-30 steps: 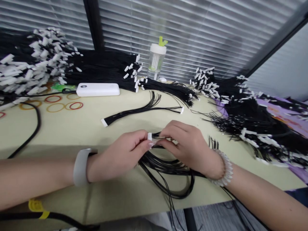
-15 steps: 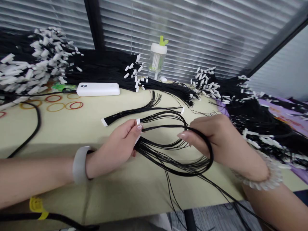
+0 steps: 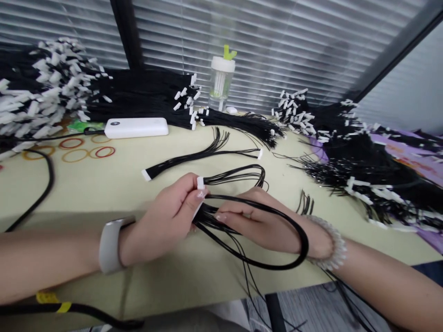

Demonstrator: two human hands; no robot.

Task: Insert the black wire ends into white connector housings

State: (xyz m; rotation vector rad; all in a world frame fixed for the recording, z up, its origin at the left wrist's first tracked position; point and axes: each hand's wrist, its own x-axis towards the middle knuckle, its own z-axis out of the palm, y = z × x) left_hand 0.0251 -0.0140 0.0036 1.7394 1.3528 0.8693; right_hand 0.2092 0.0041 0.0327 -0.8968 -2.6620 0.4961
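While your left hand (image 3: 162, 219) pinches a white plastic connector (image 3: 200, 183) between thumb and fingertips, thin black wires (image 3: 238, 175) arc out from it just beyond that hand, and a long loop of black wire (image 3: 270, 266) falls past your right hand (image 3: 258, 226). Your right fingers (image 3: 235, 216) lie extended and close together against the bunched wires; whether they grip, you cannot tell. The wires should handle as light, soft and springy, apt to tangle, and the connector as small and rigid, so it offers the surest hold. Beyond both hands lies a second harness (image 3: 200, 157) with a white connector (image 3: 146, 175) at its end; a heaped bundle of harnesses (image 3: 360, 170) lies right of your right hand, and a white power bank (image 3: 136, 128) lies well beyond your left.
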